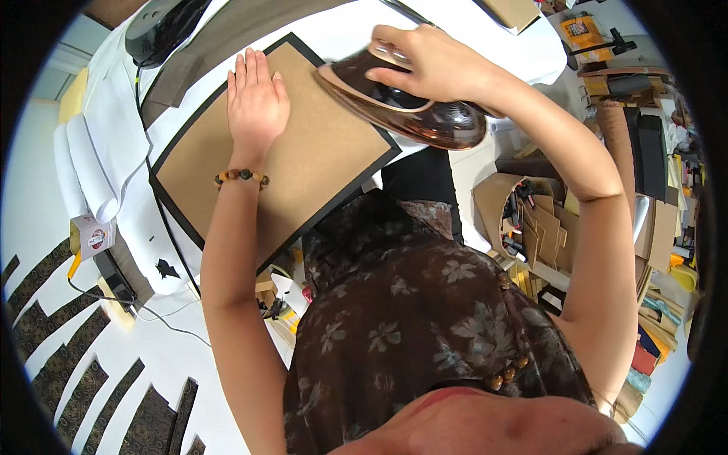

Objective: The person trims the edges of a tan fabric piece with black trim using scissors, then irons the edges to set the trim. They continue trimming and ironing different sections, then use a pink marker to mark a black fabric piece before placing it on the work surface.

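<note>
The left hand (pixel 256 97) lies flat and unclenched on the brown board (pixel 280 152) on the white table (pixel 114 129); the right hand (pixel 425 61) grasps the iron (pixel 402 102) at the board's far corner.

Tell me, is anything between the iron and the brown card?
Nothing visible. The right hand holds the iron over the right corner of the brown card, and the surface below looks bare. The left hand lies flat on the card further left, apart from the iron.

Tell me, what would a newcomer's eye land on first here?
The glossy brown iron gripped by the right hand, at the upper right corner of the tan board. Beside it, the left hand lies flat on that black-edged board, a beaded bracelet at the wrist.
</note>
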{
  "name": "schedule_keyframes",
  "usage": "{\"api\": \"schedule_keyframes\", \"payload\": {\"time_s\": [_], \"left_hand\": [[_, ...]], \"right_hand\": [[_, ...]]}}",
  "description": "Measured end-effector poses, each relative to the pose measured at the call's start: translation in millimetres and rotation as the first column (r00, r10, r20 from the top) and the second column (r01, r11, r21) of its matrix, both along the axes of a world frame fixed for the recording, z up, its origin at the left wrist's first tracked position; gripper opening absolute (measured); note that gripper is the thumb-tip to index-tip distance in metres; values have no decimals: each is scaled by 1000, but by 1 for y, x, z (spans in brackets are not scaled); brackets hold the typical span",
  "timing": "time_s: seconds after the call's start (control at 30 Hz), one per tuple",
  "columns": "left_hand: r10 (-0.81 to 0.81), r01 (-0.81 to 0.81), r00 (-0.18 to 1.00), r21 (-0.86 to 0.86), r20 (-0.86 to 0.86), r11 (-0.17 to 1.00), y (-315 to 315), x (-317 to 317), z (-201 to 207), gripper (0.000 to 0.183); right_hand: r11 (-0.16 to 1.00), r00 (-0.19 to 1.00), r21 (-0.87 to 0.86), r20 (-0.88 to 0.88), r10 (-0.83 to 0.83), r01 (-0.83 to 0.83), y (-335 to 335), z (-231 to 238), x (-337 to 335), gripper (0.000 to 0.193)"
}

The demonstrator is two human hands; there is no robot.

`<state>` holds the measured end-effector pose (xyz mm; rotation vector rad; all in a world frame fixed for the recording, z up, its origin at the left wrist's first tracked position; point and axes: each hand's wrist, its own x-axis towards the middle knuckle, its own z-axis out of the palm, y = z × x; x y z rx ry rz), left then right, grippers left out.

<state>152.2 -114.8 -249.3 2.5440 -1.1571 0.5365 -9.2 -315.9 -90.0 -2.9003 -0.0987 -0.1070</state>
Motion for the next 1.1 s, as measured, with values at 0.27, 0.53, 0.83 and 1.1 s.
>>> {"api": "schedule_keyframes", "payload": {"time_s": [0.27, 0.53, 0.83, 1.1], "left_hand": [[21, -21, 1000, 25, 5, 999, 1, -2, -3, 52], [0, 0, 1000, 15, -15, 1000, -2, -6, 0, 52], [-104, -72, 854, -312, -511, 947, 15, 12, 11, 57], [157, -539, 744, -445, -649, 715, 242, -72, 101, 31]], "right_hand": [[992, 986, -52, -118, -120, 114, 38, 1, -28, 29], [989, 988, 36, -70, -141, 143, 48, 0, -48, 29], [987, 990, 102, 50, -128, 123, 6, 8, -47, 39], [741, 748, 398, 175, -640, 541, -28, 45, -155, 38]]}}
